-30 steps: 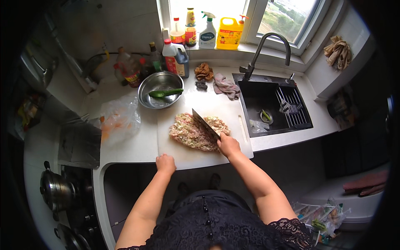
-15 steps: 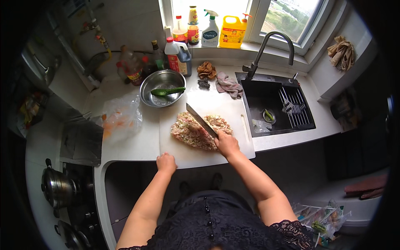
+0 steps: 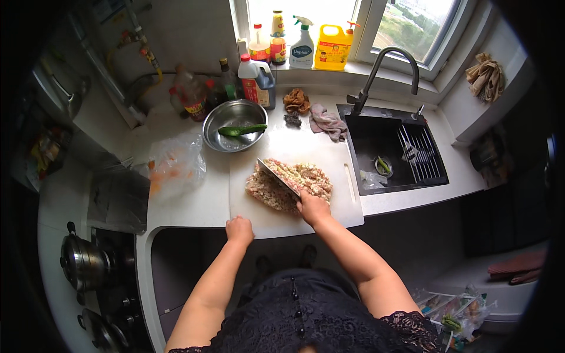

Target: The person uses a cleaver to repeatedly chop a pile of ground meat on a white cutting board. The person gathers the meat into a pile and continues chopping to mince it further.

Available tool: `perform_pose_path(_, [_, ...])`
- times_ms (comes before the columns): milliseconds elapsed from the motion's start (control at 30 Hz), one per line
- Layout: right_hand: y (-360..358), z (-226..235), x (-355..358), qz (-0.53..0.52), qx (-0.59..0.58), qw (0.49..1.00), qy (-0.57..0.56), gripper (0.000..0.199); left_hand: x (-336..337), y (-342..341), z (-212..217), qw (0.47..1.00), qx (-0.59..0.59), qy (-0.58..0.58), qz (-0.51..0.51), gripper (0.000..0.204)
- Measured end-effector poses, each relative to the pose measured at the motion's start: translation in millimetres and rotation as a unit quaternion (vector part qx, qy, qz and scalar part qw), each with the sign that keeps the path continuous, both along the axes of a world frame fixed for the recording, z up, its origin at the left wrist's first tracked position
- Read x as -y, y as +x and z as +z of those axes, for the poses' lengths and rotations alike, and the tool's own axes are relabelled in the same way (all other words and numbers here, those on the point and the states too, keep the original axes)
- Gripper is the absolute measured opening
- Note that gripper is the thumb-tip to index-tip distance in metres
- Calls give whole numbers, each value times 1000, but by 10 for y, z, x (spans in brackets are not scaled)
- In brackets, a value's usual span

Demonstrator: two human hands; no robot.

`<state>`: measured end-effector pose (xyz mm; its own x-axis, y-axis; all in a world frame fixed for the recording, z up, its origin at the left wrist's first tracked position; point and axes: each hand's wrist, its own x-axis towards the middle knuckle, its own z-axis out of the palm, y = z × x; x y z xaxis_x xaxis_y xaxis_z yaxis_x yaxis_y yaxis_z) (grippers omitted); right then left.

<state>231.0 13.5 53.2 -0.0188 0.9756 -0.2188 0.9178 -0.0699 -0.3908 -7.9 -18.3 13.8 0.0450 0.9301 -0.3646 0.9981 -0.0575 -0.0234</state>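
Both hands work at the near edge of the counter. Right hand (image 3: 312, 207) grips the handle of a cleaver (image 3: 278, 177), its blade slanting toward ten o'clock across a mound of minced meat (image 3: 297, 179). Left hand (image 3: 239, 228) is curled into a loose fist, resting on the near left corner of the cutting board (image 3: 338, 206) and holding nothing.

From largest to smallest: the white counter (image 3: 194, 209) carries the board; a black sink (image 3: 382, 147) sits at three o'clock from the meat. A steel bowl (image 3: 220, 132) with a green pepper (image 3: 241, 130) stands at eleven o'clock, and a crumpled plastic bag (image 3: 175, 166) at nine o'clock. A rag (image 3: 327, 123) lies at one o'clock.
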Motion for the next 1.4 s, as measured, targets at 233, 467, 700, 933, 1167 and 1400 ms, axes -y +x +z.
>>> perform_pose_path(233, [-107,259,61,15,-38,998,45,22,67,-66,-1,999,20,39,-15,36])
perform_pose_path(467, [-3,248,-11,13,-25,999,40,23,63,-46,-15,1000,19,0,-3,31])
perform_pose_path(700, [118,133,-58,0,22,1000,-1,23,13,-8,28,1000,12,-11,6,30])
perform_pose_path(933, [189,35,0,-29,8,999,26,23,50,-16,27,1000,13,-14,1,30])
perform_pose_path(1167, [182,209,13,-46,-8,998,37,24,15,-26,63,1000,7,-7,-4,31])
perform_pose_path(1400, [416,248,-29,-41,-3,999,31,22,37,-58,0,1000,11,9,-7,35])
